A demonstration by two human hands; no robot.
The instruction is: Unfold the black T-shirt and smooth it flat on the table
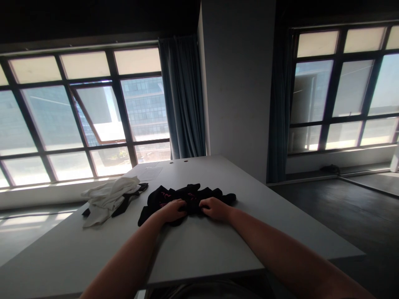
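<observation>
A crumpled black garment (pixel 195 193) with small pink-red markings lies on the white table (pixel 205 253) in front of me. My left hand (pixel 173 210) grips its near edge, fingers curled into the cloth. Just to the right, my right hand (pixel 215 209) pinches the same edge, its fingers bent round the fabric. A short stretch of black cloth lies between the two hands. What kind of garment it is cannot be told from its bunched shape.
To the left, a heap of white cloth (pixel 114 193) lies with black cloth (pixel 123 203) partly under it. A thin clear sheet (pixel 151 173) rests behind. Beyond the table stand a pillar (pixel 240 91), a blue curtain (pixel 183 99) and windows, one tilted open.
</observation>
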